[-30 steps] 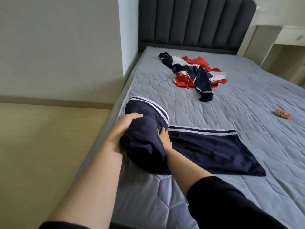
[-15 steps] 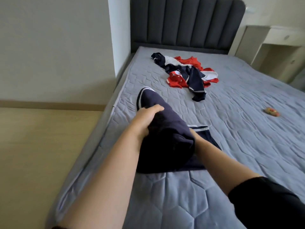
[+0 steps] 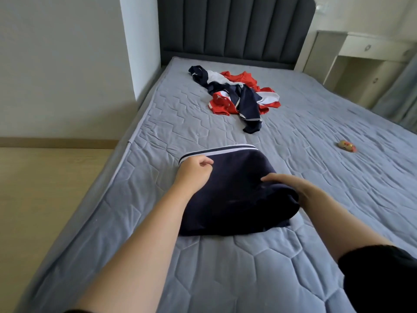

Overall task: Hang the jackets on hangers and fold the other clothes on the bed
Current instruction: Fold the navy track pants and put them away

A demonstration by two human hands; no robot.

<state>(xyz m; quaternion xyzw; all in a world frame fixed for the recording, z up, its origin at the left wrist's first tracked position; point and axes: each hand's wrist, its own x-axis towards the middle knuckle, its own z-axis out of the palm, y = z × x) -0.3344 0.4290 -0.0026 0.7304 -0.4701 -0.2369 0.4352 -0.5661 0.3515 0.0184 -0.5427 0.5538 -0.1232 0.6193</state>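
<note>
The left hand (image 3: 195, 170) is held with fingers curled at the left edge of the folded navy garment (image 3: 232, 199), though whether cloth is pinched cannot be told; the right hand (image 3: 293, 188) is laid flat, fingers straight, on its right fold. The garment is found on the grey bed (image 3: 248, 267), well apart from a heap of red, white and navy clothes (image 3: 237, 96) nearer the headboard (image 3: 234, 28).

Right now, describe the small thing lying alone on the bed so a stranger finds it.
Start at the grey bed. On its right side, past the folded navy garment, lies a small object. Unlike the garment and the red-and-navy pile, it is tiny, tan and orange, and touches no cloth.
</note>
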